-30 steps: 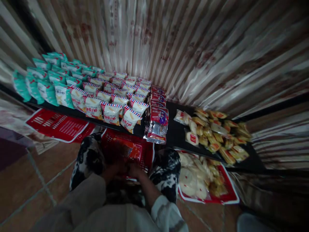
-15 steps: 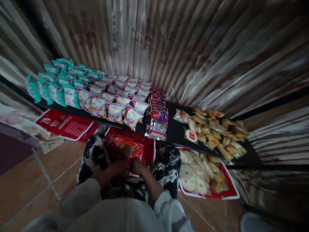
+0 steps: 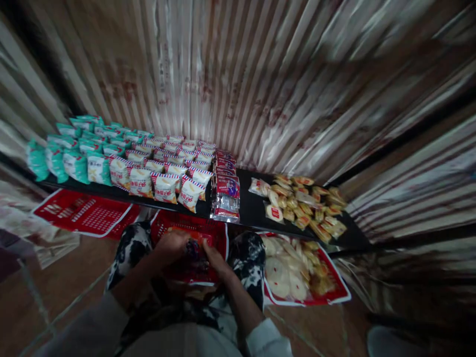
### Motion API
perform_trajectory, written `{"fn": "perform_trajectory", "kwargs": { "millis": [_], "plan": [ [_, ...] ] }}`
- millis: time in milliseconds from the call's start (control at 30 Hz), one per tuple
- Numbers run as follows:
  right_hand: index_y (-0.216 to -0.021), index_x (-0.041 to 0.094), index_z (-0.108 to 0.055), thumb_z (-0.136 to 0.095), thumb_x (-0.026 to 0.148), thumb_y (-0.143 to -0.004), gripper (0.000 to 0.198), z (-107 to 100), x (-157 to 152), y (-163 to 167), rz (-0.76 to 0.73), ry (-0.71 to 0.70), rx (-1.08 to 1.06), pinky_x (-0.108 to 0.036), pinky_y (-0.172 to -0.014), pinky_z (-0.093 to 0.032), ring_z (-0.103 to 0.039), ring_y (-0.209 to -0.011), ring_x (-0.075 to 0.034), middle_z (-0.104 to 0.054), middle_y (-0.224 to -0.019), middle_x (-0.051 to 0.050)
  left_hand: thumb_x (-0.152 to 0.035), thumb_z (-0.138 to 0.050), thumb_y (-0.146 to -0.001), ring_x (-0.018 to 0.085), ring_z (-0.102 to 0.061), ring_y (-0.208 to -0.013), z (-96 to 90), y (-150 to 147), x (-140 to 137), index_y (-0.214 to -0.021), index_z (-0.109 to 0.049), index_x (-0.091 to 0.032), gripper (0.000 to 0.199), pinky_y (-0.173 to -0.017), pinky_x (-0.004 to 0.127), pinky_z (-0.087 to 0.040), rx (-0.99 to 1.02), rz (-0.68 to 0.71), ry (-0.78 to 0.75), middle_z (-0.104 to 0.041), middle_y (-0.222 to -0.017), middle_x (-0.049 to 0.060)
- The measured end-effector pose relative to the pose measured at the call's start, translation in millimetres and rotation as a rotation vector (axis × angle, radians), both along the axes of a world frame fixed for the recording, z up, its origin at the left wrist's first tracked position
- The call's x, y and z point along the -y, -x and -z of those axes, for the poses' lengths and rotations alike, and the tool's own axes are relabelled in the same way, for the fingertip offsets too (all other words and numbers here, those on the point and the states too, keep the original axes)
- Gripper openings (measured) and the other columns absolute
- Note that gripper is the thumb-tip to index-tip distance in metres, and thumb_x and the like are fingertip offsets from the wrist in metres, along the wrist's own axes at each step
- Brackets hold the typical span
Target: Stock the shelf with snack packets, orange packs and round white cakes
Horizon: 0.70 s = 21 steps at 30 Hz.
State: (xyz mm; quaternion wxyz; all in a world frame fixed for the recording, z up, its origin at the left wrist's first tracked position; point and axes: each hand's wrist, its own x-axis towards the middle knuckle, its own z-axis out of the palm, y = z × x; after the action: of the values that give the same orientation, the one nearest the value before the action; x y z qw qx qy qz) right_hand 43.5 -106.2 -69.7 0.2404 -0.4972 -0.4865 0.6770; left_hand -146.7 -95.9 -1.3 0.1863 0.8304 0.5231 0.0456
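Note:
Between my knees, my left hand (image 3: 171, 246) is closed at the left side of some dark red and purple snack packets (image 3: 195, 255). My right hand (image 3: 214, 257) grips them from the right, its fingers partly hidden. An orange-red packet (image 3: 203, 237) shows just beyond, partly covered by my left hand. Under both hands is a red plastic basket (image 3: 221, 233) with a white rim. Dim light and blur hide how many packets I hold.
Along a black shelf (image 3: 245, 210) stand rows of teal snack bags (image 3: 76, 166), white-and-red snack bags (image 3: 165, 187), silver-red packets (image 3: 226, 193) and a pile of yellow-wrapped snacks (image 3: 297, 198). Red baskets stand left (image 3: 84, 213) and right (image 3: 344, 297). Corrugated sheeting (image 3: 208, 74) rises behind.
My hands have moved forward and apart, from the near end of the basket to either side of the packets. Dark red and purple packets now show between them. The view has shifted right.

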Motion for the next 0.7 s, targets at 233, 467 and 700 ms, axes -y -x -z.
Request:
{"fn": "perform_trajectory", "kwargs": {
  "millis": [233,467,700],
  "plan": [
    [-0.098,0.023,-0.070,-0.072,0.058,-0.063,0.050,-49,10,-16,0.102,-0.098,-0.202,-0.033,-0.081,-0.046,-0.059,-0.082,-0.018,-0.068,-0.090,-0.001,-0.018,-0.037,-0.089,0.018,-0.061,-0.089,-66.2,-13,-18,-0.093,-0.065,-0.020,0.028,-0.080,0.027,-0.044,0.072,-0.013,-0.178,-0.067,-0.089,0.005],
    [-0.087,0.021,-0.068,-0.067,0.052,-0.072,0.035,-71,7,-24,0.178,-0.222,-0.236,-0.028,-0.070,-0.045,-0.057,-0.070,-0.015,-0.066,-0.076,0.001,-0.018,-0.040,-0.089,0.017,-0.061,-0.087,-93.5,-33,-38,-0.095,-0.065,-0.019,0.026,-0.079,0.030,-0.048,0.177,0.030,-0.307,-0.067,-0.088,0.005],
    [-0.084,0.022,-0.067,-0.067,0.048,-0.074,0.028,-88,-9,-51,0.366,-0.295,-0.248,-0.025,-0.063,-0.044,-0.055,-0.066,-0.014,-0.066,-0.075,0.001,-0.020,-0.043,-0.090,0.023,-0.044,-0.122,-102.4,-61,-42,-0.128,-0.046,-0.017,0.038,-0.103,0.044,-0.041,0.444,-0.051,-0.675,-0.051,-0.129,0.011]
  ]
}}
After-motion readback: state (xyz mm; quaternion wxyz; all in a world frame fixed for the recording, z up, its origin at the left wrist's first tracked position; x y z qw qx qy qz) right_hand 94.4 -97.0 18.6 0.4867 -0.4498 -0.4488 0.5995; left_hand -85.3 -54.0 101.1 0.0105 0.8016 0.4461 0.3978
